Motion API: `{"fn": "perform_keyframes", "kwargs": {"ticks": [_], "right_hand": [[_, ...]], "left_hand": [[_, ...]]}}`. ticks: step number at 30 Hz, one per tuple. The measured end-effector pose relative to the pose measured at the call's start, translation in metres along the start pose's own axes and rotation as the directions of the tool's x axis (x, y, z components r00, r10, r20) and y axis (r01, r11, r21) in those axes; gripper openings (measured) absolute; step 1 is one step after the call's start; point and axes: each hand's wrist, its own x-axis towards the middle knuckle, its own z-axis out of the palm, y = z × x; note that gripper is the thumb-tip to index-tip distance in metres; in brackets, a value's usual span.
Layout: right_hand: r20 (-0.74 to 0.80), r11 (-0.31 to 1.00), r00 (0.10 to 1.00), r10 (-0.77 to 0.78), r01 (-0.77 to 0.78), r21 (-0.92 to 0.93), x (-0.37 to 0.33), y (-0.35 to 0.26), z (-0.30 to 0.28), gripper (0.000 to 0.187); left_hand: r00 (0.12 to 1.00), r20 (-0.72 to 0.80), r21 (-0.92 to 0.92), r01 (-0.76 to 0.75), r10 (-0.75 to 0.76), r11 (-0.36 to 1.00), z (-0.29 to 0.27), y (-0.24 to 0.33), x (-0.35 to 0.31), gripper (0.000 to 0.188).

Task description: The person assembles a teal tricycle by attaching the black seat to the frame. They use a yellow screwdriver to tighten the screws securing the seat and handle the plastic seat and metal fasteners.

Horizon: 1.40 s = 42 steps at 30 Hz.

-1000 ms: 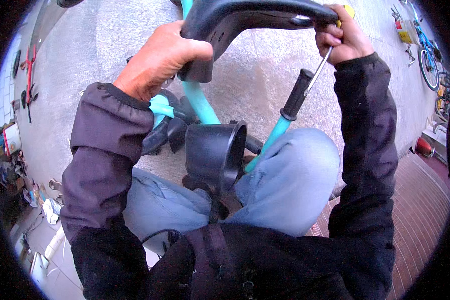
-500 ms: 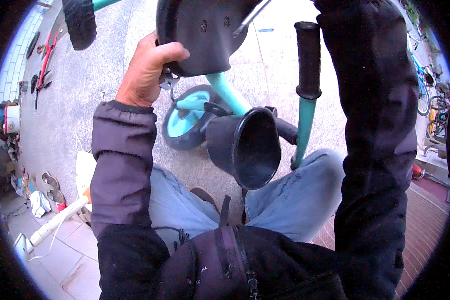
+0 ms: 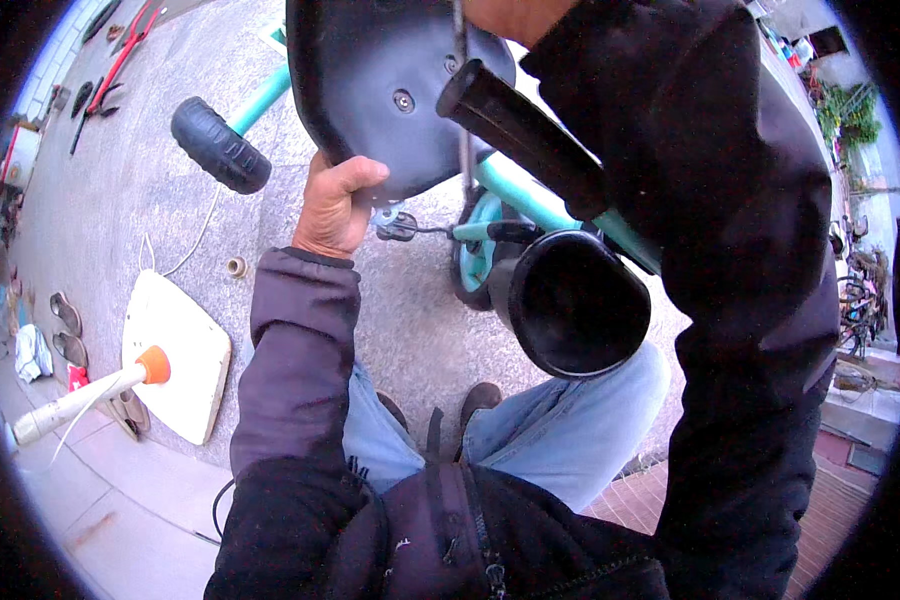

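A black moulded seat (image 3: 370, 110) with screws in its face belongs to a small teal ride-on frame (image 3: 525, 195). My left hand (image 3: 340, 205) is closed on the seat's lower edge, thumb on its face. Beside that hand hangs a small metal bracket (image 3: 395, 222). My right hand (image 3: 518, 15) shows only partly at the top edge, its fingers hidden. A thin metal rod (image 3: 467, 150) runs down past the seat near it. In front of my right sleeve slants a black handlebar grip (image 3: 520, 125). Near my right knee is an open black bucket-shaped part (image 3: 580, 300).
Beyond the bucket part is a teal-centred wheel (image 3: 478, 245). A black-tyred wheel (image 3: 220, 145) sticks out left. On the ground stand a white base plate (image 3: 175, 350) with an orange collar and pole, a small spool (image 3: 236, 267) and sandals (image 3: 68, 335). A red-framed object (image 3: 120, 65) lies far left.
The ride-on has turned and tilted: its grip went from upright to slanting, and the bucket part shifted right. My left hand moved right and down with the seat. Part of my right hand came into view.
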Motion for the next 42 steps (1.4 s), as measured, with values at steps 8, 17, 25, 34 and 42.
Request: {"fn": "perform_keyframes", "kwargs": {"ticks": [8,17,25,34,42], "right_hand": [[-0.041,0.991,0.993,-0.115,0.118,0.065,0.019,0.003,-0.026,0.031],[-0.079,0.986,0.990,-0.120,0.110,-0.121,0.004,0.041,-0.056,0.023],[-0.051,0.938,0.983,-0.176,0.152,-0.311,-0.016,0.058,-0.039,0.026],[0.255,0.871,0.948,-0.192,0.284,-0.400,-0.011,0.081,-0.053,0.042],[0.209,0.917,0.964,-0.162,0.225,-0.328,-0.016,0.086,-0.015,0.034]], "left_hand": [[0.978,-0.076,-0.086,0.188,-0.194,0.978,-0.069,-0.003,-0.014,0.035],[0.965,-0.039,-0.256,0.240,-0.258,0.936,-0.118,0.003,-0.037,0.030],[0.983,0.166,-0.178,0.112,-0.083,0.978,-0.113,-0.002,-0.043,0.027],[0.965,-0.004,-0.196,0.255,-0.261,0.947,-0.119,-0.008,-0.026,0.009],[0.977,0.083,-0.182,0.209,-0.196,0.961,-0.128,0.000,-0.027,0.006]]}}
